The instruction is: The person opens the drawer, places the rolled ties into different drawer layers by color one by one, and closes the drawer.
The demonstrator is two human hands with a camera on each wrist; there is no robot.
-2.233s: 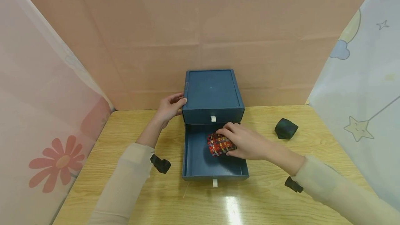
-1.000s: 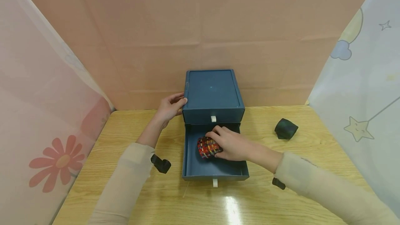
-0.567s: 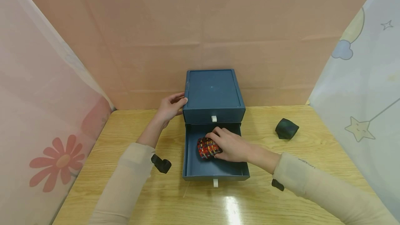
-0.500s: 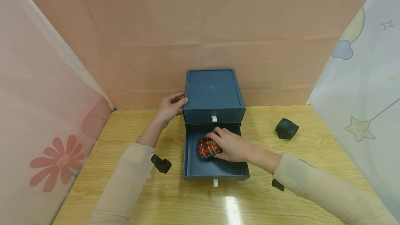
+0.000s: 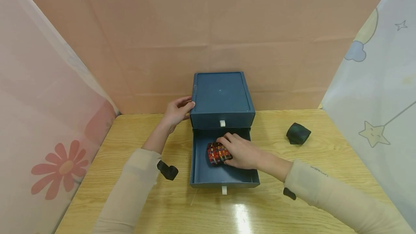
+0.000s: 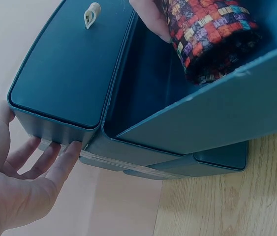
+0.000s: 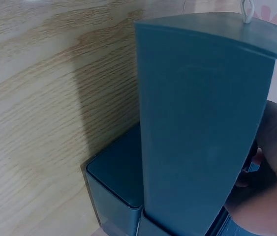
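Right hand (image 5: 242,152), center of frame: grip curled round colorful woven roll (image 5: 217,153), roll down in open bottom drawer (image 5: 208,172). Left hand (image 5: 177,111): fingers spread flat on blue drawer box (image 5: 222,95) side, keeps box from sliding. Dark roll (image 5: 298,133) waits on counter (image 5: 292,205), right.

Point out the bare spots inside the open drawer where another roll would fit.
Bare floor runs along the drawer front and left wall. The colourful roll and the right hand crowd the middle and right.

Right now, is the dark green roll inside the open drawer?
No, the dark green roll lies on the table, to the right of the drawer, which holds the colourful roll.
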